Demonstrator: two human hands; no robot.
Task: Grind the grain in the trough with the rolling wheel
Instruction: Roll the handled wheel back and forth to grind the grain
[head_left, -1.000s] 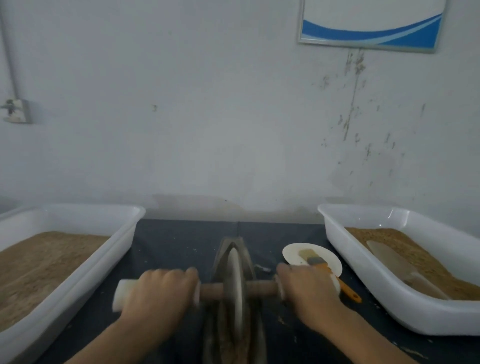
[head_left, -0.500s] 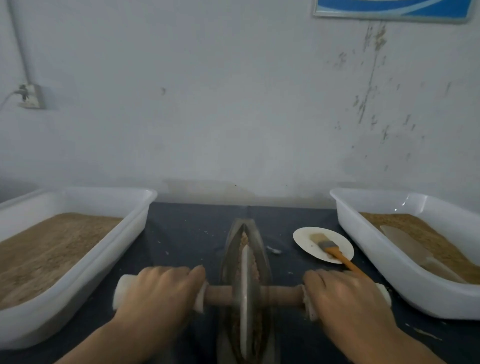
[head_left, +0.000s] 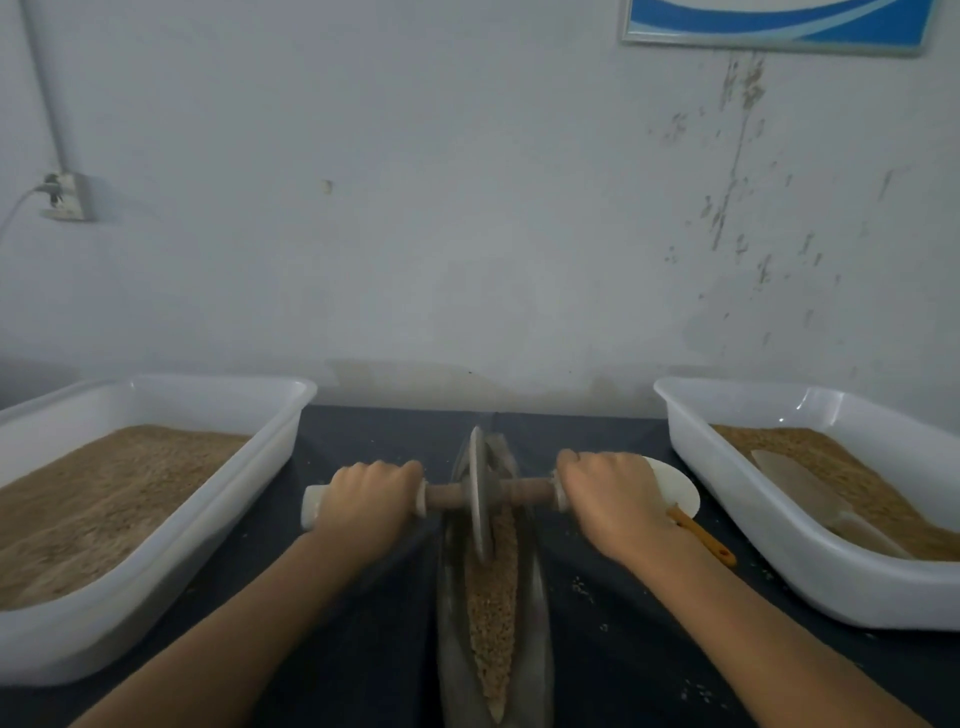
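Grinding is under way, with the tool at the far end of its travel. The left hand (head_left: 366, 496) is wrapped around the left end of the wooden axle (head_left: 524, 491), fingers curled over the white end grip (head_left: 311, 506); the right hand (head_left: 608, 493) is clamped likewise on the right end, knuckles up. Both arms are stretched well forward. The rolling wheel (head_left: 479, 499), a thin pale disc on that axle, stands in the boat-shaped metal trough (head_left: 537, 623) near its far tip and leans slightly to the left rather than standing true. The grain (head_left: 493, 597) lies as a tan ridge along the groove of the trough, nearly all of it on the near side of the wheel and still coarse in look, so I judge the work far from finished. The trough sits lengthwise on the dark counter (head_left: 363, 649) between two white plastic trays (head_left: 280, 452), each holding tan grain; the right tray (head_left: 779, 545) also carries a pale scoop (head_left: 810, 491). Just beyond the right hand is a white dish (head_left: 675, 483) and the orange handle of a brush (head_left: 701, 535). A few loose kernels lie scattered on the counter at right. The next move, in my judgement, is the return stroke: draw the wheel back along the groove over the ridge of grain, with even downward pressure from both hands and the disc brought upright, so it neither rides up the trough wall nor throws grain over the rim.
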